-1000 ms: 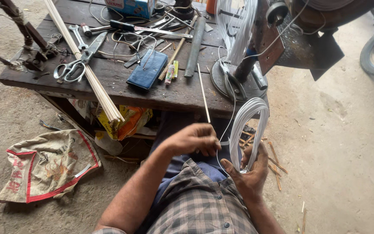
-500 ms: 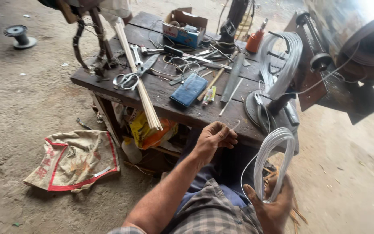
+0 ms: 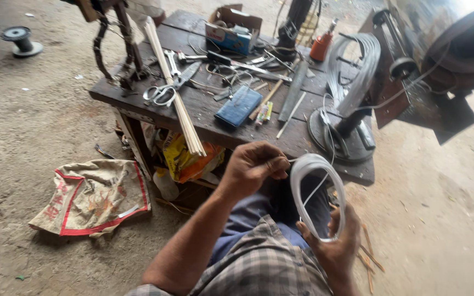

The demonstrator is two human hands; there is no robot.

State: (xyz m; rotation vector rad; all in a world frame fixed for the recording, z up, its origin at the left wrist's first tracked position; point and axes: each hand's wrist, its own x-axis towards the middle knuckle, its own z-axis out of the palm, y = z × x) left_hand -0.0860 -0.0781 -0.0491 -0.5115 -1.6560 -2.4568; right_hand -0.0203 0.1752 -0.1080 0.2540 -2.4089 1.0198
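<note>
The right hand (image 3: pixel 333 244) grips the near end of a white wire coil (image 3: pixel 316 194), held upright just off the near edge of the dark wooden workbench (image 3: pixel 209 123), while the left hand (image 3: pixel 253 164) pinches a strand at the coil's far left side. If either grip slackens, the springy loops could splay and tangle, or the strand could snag on the round-based stand (image 3: pixel 342 134) just beyond.

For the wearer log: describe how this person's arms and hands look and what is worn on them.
Both forearms are bare. The left hand and right hand wear no gloves, and no rings or watch are visible. A short sleeve of grey-and-white checked fabric covers the upper arms; blue cloth shows beneath it.
</note>
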